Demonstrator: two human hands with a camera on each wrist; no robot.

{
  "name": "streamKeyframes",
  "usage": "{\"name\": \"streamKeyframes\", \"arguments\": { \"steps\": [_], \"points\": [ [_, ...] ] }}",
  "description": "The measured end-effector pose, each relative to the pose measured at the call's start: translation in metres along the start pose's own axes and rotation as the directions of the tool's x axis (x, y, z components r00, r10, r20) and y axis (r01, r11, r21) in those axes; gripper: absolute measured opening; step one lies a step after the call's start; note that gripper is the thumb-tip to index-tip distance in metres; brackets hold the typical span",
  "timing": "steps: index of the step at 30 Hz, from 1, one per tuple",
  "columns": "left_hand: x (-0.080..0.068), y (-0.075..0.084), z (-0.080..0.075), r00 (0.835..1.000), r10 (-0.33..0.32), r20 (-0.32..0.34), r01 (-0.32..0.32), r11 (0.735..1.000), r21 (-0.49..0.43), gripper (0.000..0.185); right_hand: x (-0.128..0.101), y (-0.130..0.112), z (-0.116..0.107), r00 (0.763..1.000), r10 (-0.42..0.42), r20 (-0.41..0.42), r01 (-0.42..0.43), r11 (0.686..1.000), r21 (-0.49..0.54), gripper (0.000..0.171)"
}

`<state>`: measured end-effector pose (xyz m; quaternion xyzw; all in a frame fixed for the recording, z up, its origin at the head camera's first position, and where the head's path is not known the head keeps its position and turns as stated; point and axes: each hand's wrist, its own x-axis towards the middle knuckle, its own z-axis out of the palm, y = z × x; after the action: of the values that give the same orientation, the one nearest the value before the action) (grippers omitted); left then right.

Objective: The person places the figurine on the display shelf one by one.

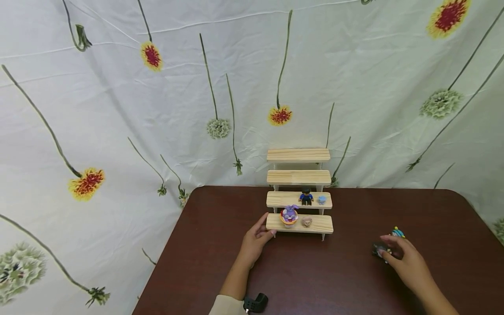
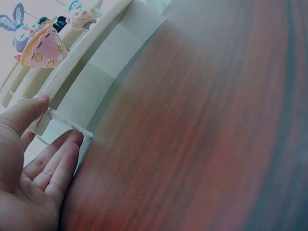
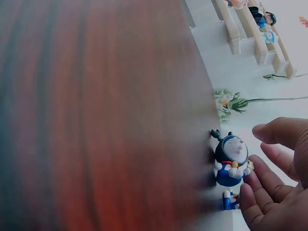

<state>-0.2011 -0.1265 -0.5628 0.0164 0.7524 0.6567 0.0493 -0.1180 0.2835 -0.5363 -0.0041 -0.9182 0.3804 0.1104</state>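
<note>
A four-tier wooden step shelf [image 1: 299, 175] stands at the table's back middle. Its bottom tier carries a purple bunny figure in a pink starred cup [image 1: 289, 215] [image 2: 42, 47] and a small beige figure [image 1: 306, 222]. One tier up stand a dark-haired blue figure [image 1: 306, 197] and a pale blue figure [image 1: 322, 199]. My left hand [image 1: 267, 229] [image 2: 57, 122] touches the bottom tier's left end, fingers nearly straight. My right hand [image 1: 387, 247] [image 3: 257, 154] hovers with relaxed fingers beside a dark-hooded blue cat figure [image 3: 231, 159] [image 1: 379, 250]. A second colourful figure [image 1: 397, 232] sits just behind it.
The dark brown table [image 1: 315, 280] has a rounded right corner and ends close behind the shelf. A flower-printed cloth [image 1: 236, 87] hangs as backdrop. In the right wrist view a tiny blue figure [image 3: 230, 199] lies next to the cat figure.
</note>
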Motion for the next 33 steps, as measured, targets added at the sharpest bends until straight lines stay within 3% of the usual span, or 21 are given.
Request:
{"name": "streamKeyframes", "arguments": {
  "steps": [17, 33],
  "points": [
    [-0.0001, -0.0001, -0.0002, 1.000, -0.003, 0.002, 0.003, 1.000, -0.012, 0.070, -0.0016, 0.0106, 0.0003, 0.989, 0.069, 0.129, -0.071, 0.997, 0.013, 0.043],
    [-0.0003, -0.0002, -0.0005, 1.000, 0.009, 0.008, -0.010, 1.000, 0.024, 0.070, 0.0053, 0.0097, -0.0033, 0.936, 0.219, 0.274, -0.222, 0.975, -0.022, 0.052]
  ]
}}
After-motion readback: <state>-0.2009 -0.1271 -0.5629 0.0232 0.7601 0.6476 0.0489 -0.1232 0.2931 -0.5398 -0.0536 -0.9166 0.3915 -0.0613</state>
